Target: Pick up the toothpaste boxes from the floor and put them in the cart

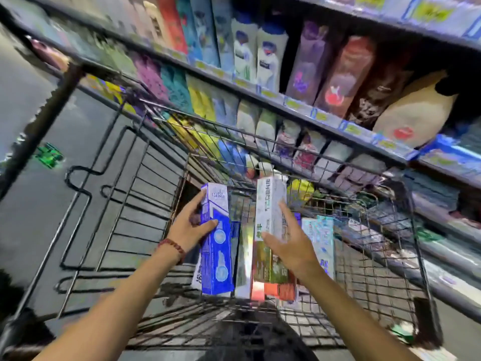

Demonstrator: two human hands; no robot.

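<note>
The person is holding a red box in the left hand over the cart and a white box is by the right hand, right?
Not quite. The box in the left hand is blue, not red. The head view shows the fingers wrapped around it over the cart. The rest is right: a white box is by the right hand.

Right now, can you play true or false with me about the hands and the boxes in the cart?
1. The left hand grips a blue box. True.
2. The right hand is a tight fist. False: its fingers are spread against a white and green box.
3. Both hands are over the wire cart. True.
4. The cart holds nothing. False: several boxes are in it.
5. A red bracelet is on the right wrist. False: it is on the left wrist.
</note>
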